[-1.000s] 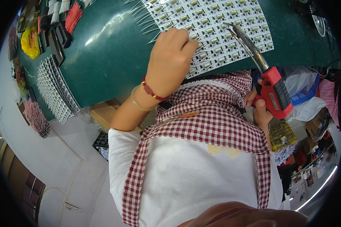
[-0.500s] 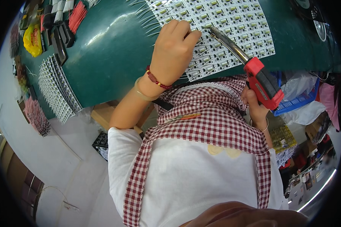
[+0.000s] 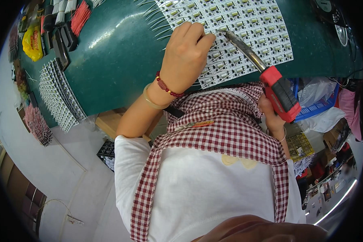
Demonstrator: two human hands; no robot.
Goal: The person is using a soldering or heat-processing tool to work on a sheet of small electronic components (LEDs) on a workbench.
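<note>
A dark green worktable (image 3: 121, 60) fills the upper part of the head view, above a pale floor. On it, just under the left hand (image 3: 187, 54), lies a white panel of small circuit boards (image 3: 246, 32); the hand rests on the panel with fingers curled, whether pinching a part I cannot tell. The right hand (image 3: 272, 117), mostly hidden by a checked apron (image 3: 226, 133), grips a red-handled soldering iron (image 3: 280, 94). A second ago the iron's tip sat further right and higher; now it has swung in close to the left fingertips, so a joint there seems in hand. Well left of the hands lie stacked board panels (image 3: 58, 94), black tools (image 3: 62, 38), red wires (image 3: 80, 16).
</note>
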